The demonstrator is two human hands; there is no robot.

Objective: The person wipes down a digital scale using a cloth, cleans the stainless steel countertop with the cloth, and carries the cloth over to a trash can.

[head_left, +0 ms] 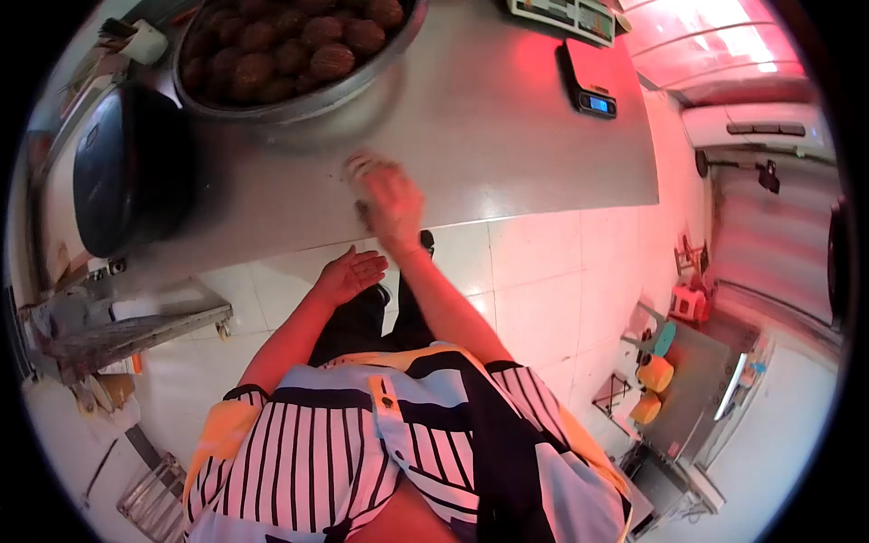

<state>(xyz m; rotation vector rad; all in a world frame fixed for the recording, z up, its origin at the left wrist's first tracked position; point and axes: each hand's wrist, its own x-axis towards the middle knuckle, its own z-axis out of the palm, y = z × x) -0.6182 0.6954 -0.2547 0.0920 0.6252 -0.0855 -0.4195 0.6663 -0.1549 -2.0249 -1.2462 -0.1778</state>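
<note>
Head view, looking forward and down over a metal counter (507, 163). The right hand (395, 197) reaches over the near edge and rests upon a pale, cloth-like wad (359, 166), which lies on the counter below the basin and shows at the hand's left side. Motion blur affects this region; whether the fingers grip the wad or merely press upon it cannot be told. The left hand (351, 275) is held just short of the counter's near edge — palm turned upward, fingers extended, nothing in its grasp.

Upper left: a wide metal basin (299, 112) holds many brown, rounded pieces (332, 61), heaped against one another. To its lower left stands a large black object (118, 172) with a rounded outline, its nature unclear. Upper right: a small scale (587, 77) with a pale platform and a lit blue display lies well apart from the hands; a second, pale device (568, 14) lies beyond it, partly cut off by the frame.

Below the counter: light floor tiles (539, 271), with a low wheeled platform (172, 317) at left and yellow stool-like objects (654, 373) at right. Foreground: the person's striped top (299, 452). Reddish light falls across the right side — strongest near the upper corner.
</note>
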